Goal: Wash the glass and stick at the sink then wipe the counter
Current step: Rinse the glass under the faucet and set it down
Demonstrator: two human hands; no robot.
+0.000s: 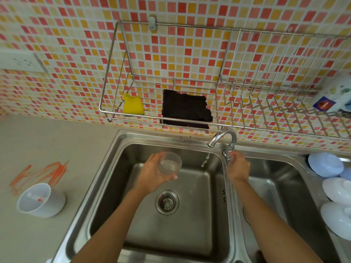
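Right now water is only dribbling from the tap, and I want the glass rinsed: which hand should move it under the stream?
Left. The left hand already holds the glass over the basin, just left of the stream; the right hand is at the tap handle.

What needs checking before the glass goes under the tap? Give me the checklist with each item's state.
1. Glass held securely: ok, the left hand wraps its side over the left basin.
2. Water running: ok, a thin broken stream falls from the tap spout.
3. Right hand on the tap handle: ok, it grips at the tap base.
4. Glass under the stream: not ok, it sits left of the falling water.
5. Drain clear: ok, the strainer is uncovered.
6. Stick ready: cannot tell, something lies inside the white cup on the counter.
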